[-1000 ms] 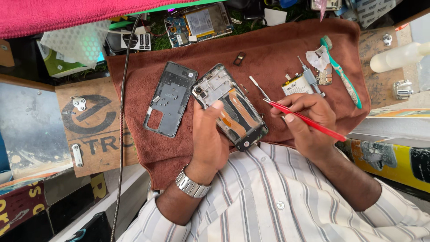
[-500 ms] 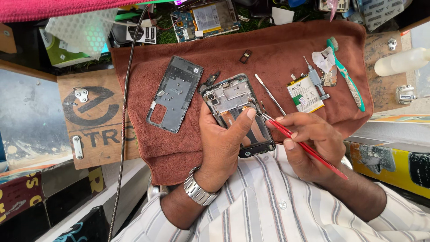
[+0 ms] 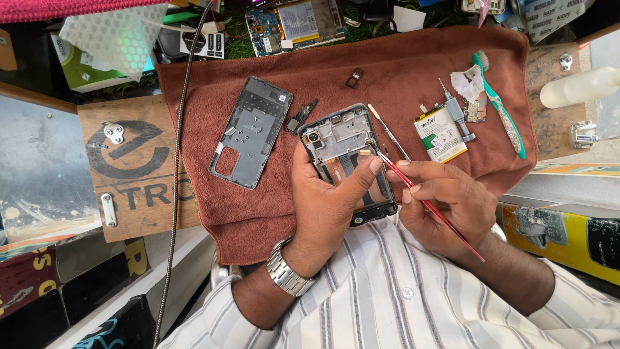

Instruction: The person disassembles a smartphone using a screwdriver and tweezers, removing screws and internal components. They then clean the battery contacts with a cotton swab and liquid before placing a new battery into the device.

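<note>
On the brown towel (image 3: 400, 71) I saw the opened phone (image 3: 345, 152), long axis running away from me, clamped in my left hand (image 3: 323, 200). My right hand (image 3: 445, 203), just beside it, pinched red tweezers (image 3: 429, 207), tips at the phone's middle.

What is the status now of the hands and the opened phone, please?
Left hand grips opened phone over brown towel. Right hand holds red tool, tip at phone's edge. Nothing blocking; back cover lies apart on the towel.
</note>
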